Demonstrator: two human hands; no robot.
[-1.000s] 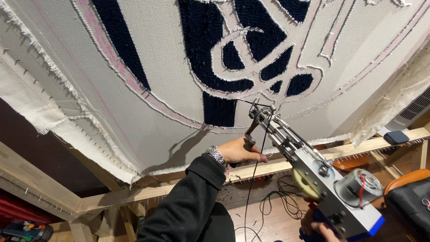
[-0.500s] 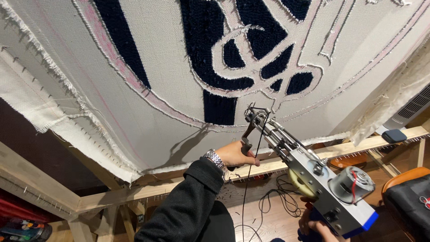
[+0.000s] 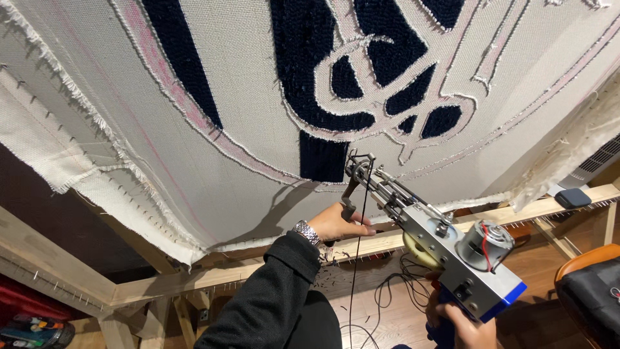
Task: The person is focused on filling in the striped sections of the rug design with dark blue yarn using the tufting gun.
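A tufting gun [image 3: 445, 255] of grey metal with a small motor and a blue edge points up at a stretched cream backing cloth [image 3: 213, 77]. The cloth carries navy tufted shapes [image 3: 303, 71] and pink outlines. My right hand [image 3: 462, 323] grips the gun's blue rear handle at the bottom right. My left hand [image 3: 336, 223], with a metal wristwatch and black sleeve, holds the gun's front grip just below the needle tip [image 3: 358, 165]. A dark yarn strand [image 3: 356, 258] hangs from the tip. The tip sits just below the lowest navy block.
A wooden frame bar [image 3: 213, 274] with rows of small nails holds the cloth's lower edge. Frayed cloth edges hang at the left. Cables [image 3: 394, 297] lie on the wooden floor. An orange-edged black chair [image 3: 591, 291] stands at the right; red items [image 3: 32, 317] sit at bottom left.
The gun and both hands have shifted slightly left and down across the view, with the tip staying near the lowest navy block.
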